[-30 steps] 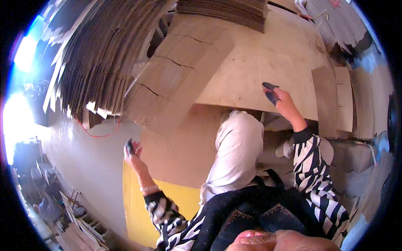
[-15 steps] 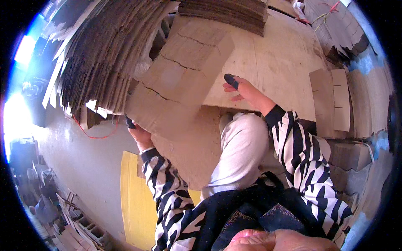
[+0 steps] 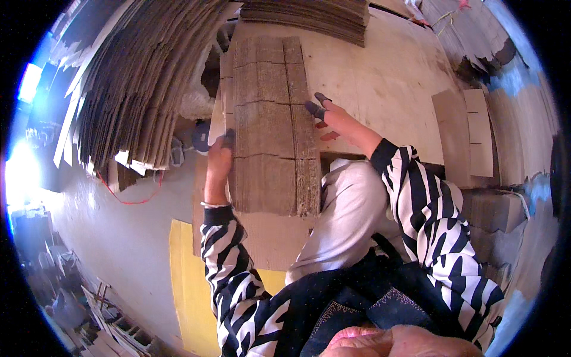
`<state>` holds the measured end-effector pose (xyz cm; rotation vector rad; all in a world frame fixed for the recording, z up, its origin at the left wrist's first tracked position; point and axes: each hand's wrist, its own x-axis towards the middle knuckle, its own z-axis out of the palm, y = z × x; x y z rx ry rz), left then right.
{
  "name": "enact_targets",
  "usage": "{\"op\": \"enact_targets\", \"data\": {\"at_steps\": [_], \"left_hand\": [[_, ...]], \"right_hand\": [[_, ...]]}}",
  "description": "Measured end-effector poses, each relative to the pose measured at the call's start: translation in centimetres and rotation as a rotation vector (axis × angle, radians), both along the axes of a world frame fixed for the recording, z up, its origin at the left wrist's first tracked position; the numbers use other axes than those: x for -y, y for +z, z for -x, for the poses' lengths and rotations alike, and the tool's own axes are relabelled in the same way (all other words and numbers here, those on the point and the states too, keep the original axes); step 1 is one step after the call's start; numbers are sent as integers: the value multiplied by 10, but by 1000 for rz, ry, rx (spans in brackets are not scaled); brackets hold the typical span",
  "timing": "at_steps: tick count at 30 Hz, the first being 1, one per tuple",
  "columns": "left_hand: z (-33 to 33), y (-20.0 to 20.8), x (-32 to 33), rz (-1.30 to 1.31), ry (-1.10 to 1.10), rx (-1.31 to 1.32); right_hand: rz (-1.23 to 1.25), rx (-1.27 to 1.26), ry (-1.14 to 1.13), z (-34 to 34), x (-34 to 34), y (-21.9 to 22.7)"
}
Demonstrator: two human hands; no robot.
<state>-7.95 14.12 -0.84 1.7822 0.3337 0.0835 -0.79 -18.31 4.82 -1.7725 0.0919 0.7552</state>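
Note:
A thick stack of slotted cardboard pieces (image 3: 262, 128) stands between my hands, its corrugated edges facing up. My left hand (image 3: 220, 160) presses on the stack's left side, with dark covers on its fingertips. At the right side is my right hand (image 3: 342, 123), its fingers spread and its dark-covered fingertips at the stack's edge; whether they touch is hard to tell. The near end of the stack reaches over my light-trousered knee (image 3: 345, 199). Beneath its far part lies a pale wooden board (image 3: 380, 77).
A tall pile of cardboard sheets (image 3: 137, 83) stands at the left, with another bundle (image 3: 309, 18) at the far edge. Cardboard bundles (image 3: 514, 131) line the right. A yellow sheet (image 3: 187, 279) lies on the grey floor (image 3: 131, 238). A red cord (image 3: 134, 201) hangs at the left pile.
The cardboard stack has turned from lying tilted, broad face up, to standing with edges up. My left hand has moved up and right along its side; the right hand has shifted slightly left.

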Motion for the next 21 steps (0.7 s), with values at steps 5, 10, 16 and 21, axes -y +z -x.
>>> {"op": "enact_targets", "data": {"at_steps": [5,10,16,21], "left_hand": [[-4,57,106,-794,-284,155],[-29,34,88,-674,-270,-74],[-25,52,132,-453,-247,10],[-31,57,136,-622,-324,37]], "right_hand": [[84,75,-133,4,40,-3],[111,292,-171,-1,45,-15],[166,496,-137,3,34,-29],[364,507,-115,3,21,-4]]}}
